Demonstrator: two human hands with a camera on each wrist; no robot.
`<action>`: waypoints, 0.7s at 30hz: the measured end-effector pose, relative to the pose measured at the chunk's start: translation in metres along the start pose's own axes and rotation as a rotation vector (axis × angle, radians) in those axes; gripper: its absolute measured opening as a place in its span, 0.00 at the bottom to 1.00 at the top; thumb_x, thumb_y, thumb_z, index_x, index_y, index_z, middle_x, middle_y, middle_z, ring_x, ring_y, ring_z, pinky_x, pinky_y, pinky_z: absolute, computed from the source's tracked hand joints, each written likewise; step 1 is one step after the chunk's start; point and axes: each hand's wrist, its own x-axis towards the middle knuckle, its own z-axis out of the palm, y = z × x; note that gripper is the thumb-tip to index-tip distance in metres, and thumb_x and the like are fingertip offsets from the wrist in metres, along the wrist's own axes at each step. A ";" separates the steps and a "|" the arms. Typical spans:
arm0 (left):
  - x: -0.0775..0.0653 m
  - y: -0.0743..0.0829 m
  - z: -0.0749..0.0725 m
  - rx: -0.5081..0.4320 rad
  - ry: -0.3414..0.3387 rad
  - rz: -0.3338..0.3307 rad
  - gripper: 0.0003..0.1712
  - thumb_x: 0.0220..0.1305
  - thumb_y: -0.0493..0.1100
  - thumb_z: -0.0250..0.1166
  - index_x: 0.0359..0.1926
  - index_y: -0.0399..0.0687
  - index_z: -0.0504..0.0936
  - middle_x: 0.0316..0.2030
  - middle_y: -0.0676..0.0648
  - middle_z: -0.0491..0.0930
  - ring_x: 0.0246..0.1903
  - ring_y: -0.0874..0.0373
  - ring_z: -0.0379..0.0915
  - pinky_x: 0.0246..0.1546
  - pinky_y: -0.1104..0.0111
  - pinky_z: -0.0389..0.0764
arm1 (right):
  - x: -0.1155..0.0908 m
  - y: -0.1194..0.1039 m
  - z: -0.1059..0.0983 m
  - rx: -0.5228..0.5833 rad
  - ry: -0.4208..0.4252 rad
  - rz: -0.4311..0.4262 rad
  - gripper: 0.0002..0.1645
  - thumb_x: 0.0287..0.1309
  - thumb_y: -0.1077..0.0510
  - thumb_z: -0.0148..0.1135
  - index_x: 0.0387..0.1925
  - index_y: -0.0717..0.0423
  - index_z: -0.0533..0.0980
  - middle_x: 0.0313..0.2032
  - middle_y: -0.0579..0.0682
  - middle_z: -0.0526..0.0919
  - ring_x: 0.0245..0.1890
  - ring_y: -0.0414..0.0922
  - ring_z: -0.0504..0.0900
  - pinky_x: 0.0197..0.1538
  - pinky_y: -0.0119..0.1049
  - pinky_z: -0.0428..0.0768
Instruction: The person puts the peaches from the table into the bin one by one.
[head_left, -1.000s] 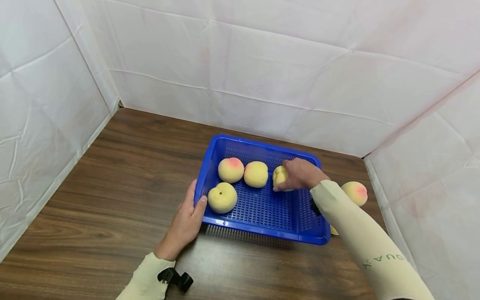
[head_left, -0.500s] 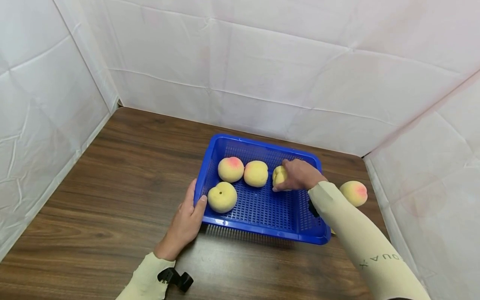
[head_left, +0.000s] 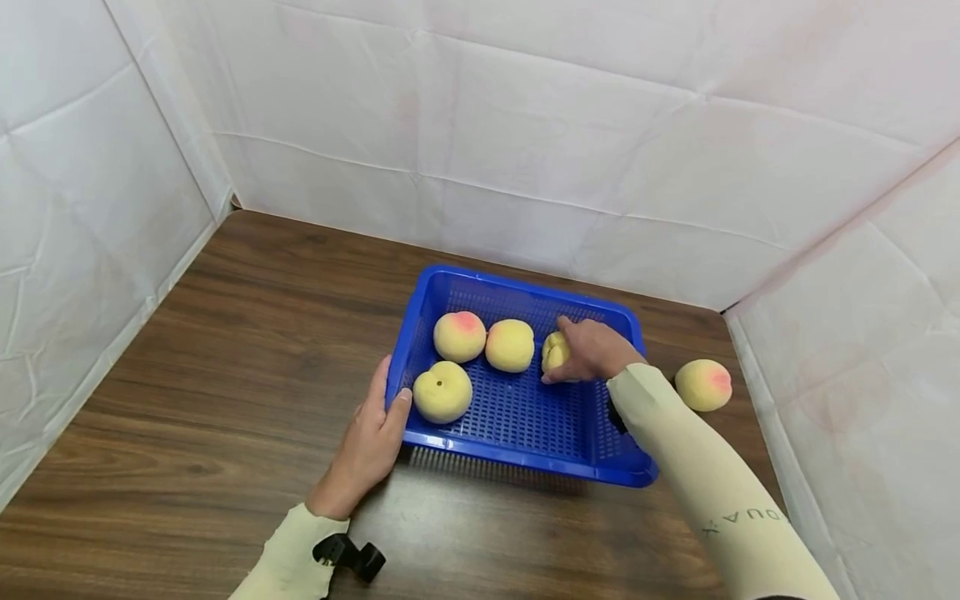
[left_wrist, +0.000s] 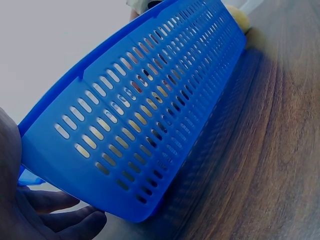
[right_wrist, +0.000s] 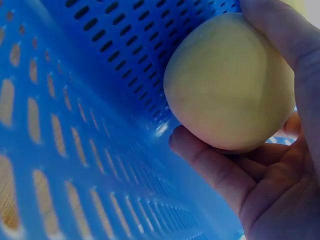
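My left hand (head_left: 372,442) grips the left end of a blue plastic basket (head_left: 517,460), thumb over the rim and fingers along the outer wall. In the left wrist view, those fingers (left_wrist: 82,222) curl under the slotted basket wall (left_wrist: 115,145). Inside the basket's right half, my right hand (head_left: 596,350) holds a yellow peach (head_left: 555,352). The right wrist view has thumb and fingers around this peach (right_wrist: 230,82), close to the slotted wall. To its left sit a peach (head_left: 510,346), a pink-tipped peach (head_left: 460,337) and, nearer me, another peach (head_left: 442,392).
One more pink-tipped peach (head_left: 702,385) lies on the brown wooden table (head_left: 225,400), right of the basket and beside my right sleeve (head_left: 697,467). White cloth walls (head_left: 510,133) enclose the table at the back and both sides.
The view has shifted slightly and my right forearm has moved a little left. A yellow bit right of the basket is now hidden. Both hands keep their holds.
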 end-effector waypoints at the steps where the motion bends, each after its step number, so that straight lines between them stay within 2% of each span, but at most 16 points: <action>1: 0.000 0.000 0.000 0.002 0.001 -0.004 0.33 0.76 0.47 0.45 0.75 0.51 0.45 0.69 0.41 0.59 0.65 0.50 0.56 0.64 0.46 0.60 | 0.000 -0.001 0.000 -0.002 -0.001 0.000 0.53 0.39 0.29 0.71 0.57 0.59 0.65 0.34 0.52 0.77 0.33 0.49 0.76 0.40 0.47 0.78; 17: 0.001 0.000 -0.001 -0.007 -0.008 0.005 0.32 0.76 0.45 0.46 0.75 0.53 0.45 0.69 0.40 0.59 0.65 0.49 0.57 0.63 0.46 0.60 | 0.000 -0.001 -0.001 0.007 -0.011 0.034 0.52 0.38 0.29 0.71 0.55 0.59 0.65 0.35 0.54 0.77 0.34 0.49 0.76 0.41 0.47 0.78; 21: 0.000 0.000 -0.001 -0.008 -0.010 0.005 0.32 0.76 0.45 0.46 0.75 0.54 0.45 0.69 0.41 0.59 0.65 0.50 0.57 0.63 0.45 0.60 | -0.002 -0.003 -0.003 0.021 -0.015 0.050 0.55 0.37 0.29 0.72 0.58 0.60 0.65 0.36 0.55 0.77 0.35 0.50 0.76 0.41 0.47 0.78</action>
